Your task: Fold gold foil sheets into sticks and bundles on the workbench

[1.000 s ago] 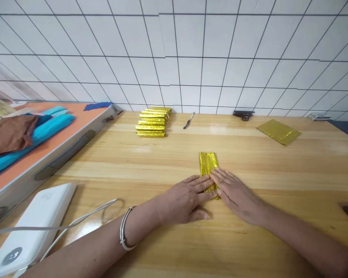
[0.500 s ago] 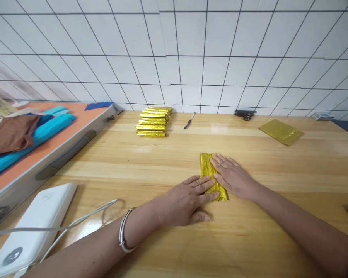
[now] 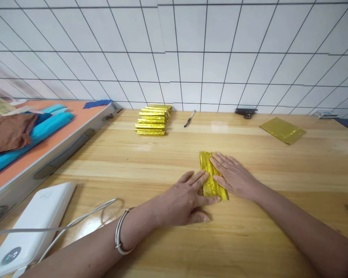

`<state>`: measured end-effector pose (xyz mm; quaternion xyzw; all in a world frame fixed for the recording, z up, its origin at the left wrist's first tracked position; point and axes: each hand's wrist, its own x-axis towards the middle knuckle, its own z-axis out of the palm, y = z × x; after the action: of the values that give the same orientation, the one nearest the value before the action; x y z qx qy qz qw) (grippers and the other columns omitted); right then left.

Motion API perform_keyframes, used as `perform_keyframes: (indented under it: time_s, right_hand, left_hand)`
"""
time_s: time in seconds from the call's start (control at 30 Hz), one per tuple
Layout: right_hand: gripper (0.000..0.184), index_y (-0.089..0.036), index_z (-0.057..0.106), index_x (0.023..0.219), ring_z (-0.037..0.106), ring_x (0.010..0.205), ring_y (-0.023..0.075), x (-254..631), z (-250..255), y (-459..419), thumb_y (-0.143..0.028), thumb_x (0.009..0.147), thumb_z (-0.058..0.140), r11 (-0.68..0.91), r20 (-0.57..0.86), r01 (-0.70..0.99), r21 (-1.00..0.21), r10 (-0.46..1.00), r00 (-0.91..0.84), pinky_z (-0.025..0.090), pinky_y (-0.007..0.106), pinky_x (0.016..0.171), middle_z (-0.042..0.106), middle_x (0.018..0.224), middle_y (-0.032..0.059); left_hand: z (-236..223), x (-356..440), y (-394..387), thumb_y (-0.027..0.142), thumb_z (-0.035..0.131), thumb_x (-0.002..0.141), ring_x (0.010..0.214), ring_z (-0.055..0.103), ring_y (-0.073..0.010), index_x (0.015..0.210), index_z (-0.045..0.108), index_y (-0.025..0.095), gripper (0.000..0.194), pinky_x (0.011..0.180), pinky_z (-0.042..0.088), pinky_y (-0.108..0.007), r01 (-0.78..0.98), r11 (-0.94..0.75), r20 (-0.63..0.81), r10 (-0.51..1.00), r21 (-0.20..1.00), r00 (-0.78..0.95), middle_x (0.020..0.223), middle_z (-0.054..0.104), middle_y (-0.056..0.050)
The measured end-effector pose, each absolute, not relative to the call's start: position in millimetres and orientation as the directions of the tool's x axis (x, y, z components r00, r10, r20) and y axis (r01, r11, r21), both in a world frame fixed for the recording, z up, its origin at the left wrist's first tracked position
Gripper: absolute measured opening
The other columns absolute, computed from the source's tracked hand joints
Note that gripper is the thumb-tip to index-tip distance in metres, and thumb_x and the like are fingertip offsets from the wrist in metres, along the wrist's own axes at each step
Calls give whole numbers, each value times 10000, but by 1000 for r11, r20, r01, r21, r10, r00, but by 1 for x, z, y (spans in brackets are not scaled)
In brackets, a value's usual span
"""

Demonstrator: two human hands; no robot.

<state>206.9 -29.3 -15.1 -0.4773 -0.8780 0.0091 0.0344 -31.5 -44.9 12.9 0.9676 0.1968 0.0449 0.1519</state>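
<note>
A creased, shiny gold foil sheet (image 3: 213,185), folded into a narrow strip, lies flat on the wooden table (image 3: 127,170). My right hand (image 3: 234,175) rests along its right edge with fingers stretched out and thumb on the foil. My left hand (image 3: 187,200), fingers spread, touches the left edge and lower end of the strip. Neither hand grips anything. Beyond them, a stack of folded gold foil strips (image 3: 152,121) sits near the wall. A flat gold sheet (image 3: 282,131) lies at the back right.
A pen (image 3: 189,119) and a black clip-like object (image 3: 246,112) lie near the tiled wall (image 3: 188,65). On the left, a white power bank (image 3: 34,231) with a white cable (image 3: 87,214) stands before an orange-topped surface (image 3: 53,133) bearing blue and brown cloths.
My left hand's fingers have drawn back a little to the left, uncovering more of the foil. My right hand stays almost where it was.
</note>
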Motion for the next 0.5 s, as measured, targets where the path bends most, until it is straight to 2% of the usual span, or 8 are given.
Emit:
perform_keyframes:
  time_s: [0.2, 0.37, 0.5]
  right_hand:
    - [595, -135, 225, 1421, 149, 1363, 223, 207, -17, -30, -458, 921, 238, 532, 67, 845, -46, 846, -529, 177, 434, 1100, 210, 1482, 100]
    - [593, -127, 225, 1421, 147, 1364, 222, 207, -15, -30, -453, 925, 222, 530, 50, 847, -43, 848, -528, 173, 427, 1102, 207, 1483, 100]
    - [589, -142, 219, 1424, 141, 1365, 223, 208, -17, -29, -456, 925, 225, 534, 46, 845, -42, 846, -532, 168, 433, 1102, 197, 1487, 91]
  left_hand:
    - [12, -33, -44, 603, 359, 844, 1354, 149, -347, 1304, 413, 365, 521, 1052, 170, -540, 374, -876, 9, 395, 305, 919, 1499, 84, -112]
    - [12, -34, -41, 616, 361, 838, 1360, 131, -337, 1320, 389, 367, 544, 1064, 159, -522, 361, -883, -16, 373, 299, 928, 1508, 34, -78]
    - [12, -35, -39, 638, 359, 826, 1367, 117, -318, 1378, 282, 344, 630, 1071, 142, -518, 362, -884, -49, 365, 294, 930, 1505, 64, -82]
